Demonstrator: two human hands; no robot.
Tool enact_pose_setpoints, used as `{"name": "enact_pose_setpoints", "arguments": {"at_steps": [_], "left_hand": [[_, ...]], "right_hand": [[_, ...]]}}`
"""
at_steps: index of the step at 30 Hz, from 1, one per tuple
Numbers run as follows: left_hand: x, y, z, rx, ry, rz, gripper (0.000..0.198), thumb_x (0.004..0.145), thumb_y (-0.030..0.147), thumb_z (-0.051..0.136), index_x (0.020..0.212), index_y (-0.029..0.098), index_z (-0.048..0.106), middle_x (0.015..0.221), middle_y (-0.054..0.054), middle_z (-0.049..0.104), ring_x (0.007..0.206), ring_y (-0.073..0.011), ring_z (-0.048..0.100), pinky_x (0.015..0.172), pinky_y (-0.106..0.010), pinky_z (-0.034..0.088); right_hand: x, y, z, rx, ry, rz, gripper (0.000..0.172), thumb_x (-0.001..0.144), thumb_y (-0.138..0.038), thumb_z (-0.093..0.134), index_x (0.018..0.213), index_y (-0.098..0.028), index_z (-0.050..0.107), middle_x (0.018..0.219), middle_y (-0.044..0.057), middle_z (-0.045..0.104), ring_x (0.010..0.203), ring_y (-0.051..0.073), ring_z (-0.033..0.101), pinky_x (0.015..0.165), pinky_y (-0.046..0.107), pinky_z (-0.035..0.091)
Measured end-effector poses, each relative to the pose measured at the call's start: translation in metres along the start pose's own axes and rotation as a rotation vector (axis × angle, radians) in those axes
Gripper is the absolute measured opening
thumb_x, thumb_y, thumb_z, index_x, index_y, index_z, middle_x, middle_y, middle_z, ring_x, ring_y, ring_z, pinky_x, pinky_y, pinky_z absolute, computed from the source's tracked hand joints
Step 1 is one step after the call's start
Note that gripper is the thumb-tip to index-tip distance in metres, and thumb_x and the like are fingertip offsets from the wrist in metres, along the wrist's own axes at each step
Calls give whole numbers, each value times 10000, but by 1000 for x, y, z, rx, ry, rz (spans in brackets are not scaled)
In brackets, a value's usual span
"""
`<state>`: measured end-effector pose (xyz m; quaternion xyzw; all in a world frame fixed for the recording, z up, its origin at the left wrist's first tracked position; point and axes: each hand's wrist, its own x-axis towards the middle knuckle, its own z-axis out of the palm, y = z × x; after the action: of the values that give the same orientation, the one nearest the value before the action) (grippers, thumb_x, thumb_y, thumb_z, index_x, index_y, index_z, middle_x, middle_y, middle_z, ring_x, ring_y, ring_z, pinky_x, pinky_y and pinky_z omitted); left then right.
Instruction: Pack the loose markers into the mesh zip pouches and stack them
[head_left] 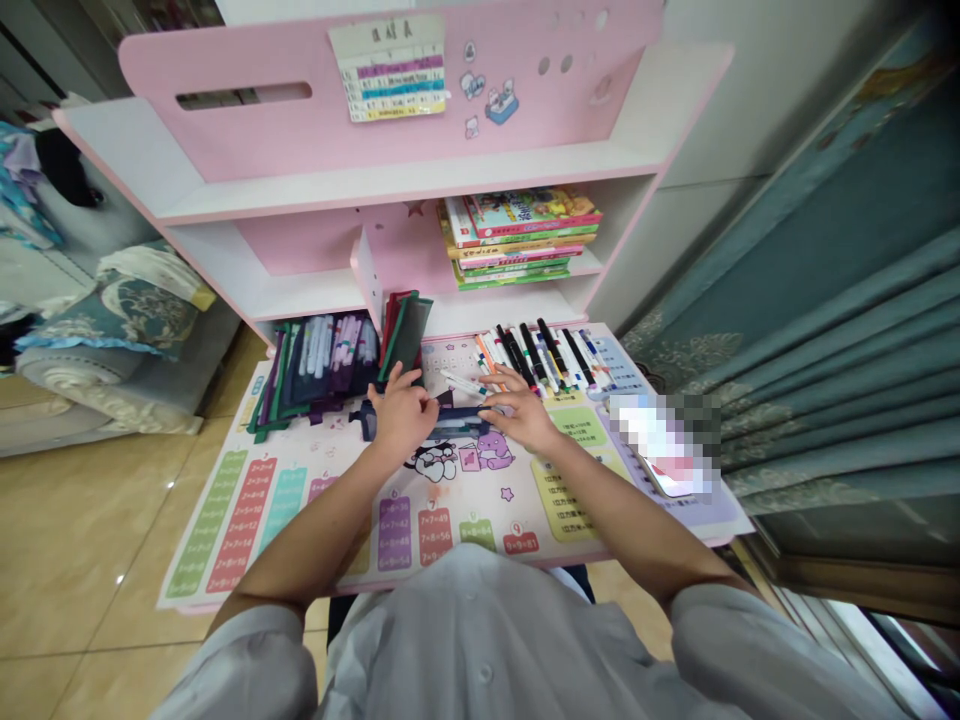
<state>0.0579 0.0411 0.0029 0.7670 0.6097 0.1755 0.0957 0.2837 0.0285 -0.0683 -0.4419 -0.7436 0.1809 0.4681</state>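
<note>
My left hand (403, 412) is closed around the left end of a dark blue pen case (457, 415) lying on the desk mat (300, 500). At the case's right end rests my right hand (523, 410), fingers curled and pinching there. A loose white pen (463, 382) lies just beyond the case. Behind my right hand, a row of several markers (540, 355) is laid out on the mat. An open dark fabric pen organiser (322, 365) filled with pens stands behind my left hand.
A pink desk hutch (390, 190) rises at the back, with a stack of books (521, 235) on its lower shelf. A phone (664, 450) lies on the mat's right side. Teal curtains (840, 330) hang at the right; a sofa (90, 330) is at the left.
</note>
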Motion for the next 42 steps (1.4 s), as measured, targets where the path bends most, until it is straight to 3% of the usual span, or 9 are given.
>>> {"name": "enact_pose_setpoints", "arguments": {"at_steps": [42], "left_hand": [[7, -7, -3, -6, -31, -48, 208, 801, 238, 572, 614, 229, 662, 1348, -24, 624, 1421, -313, 370, 1121, -719, 215]], "right_hand": [[1, 1, -1, 10, 4, 36, 147, 787, -414, 742, 735, -277, 745, 1188, 61, 687, 1362, 317, 447, 1123, 579, 363]]}}
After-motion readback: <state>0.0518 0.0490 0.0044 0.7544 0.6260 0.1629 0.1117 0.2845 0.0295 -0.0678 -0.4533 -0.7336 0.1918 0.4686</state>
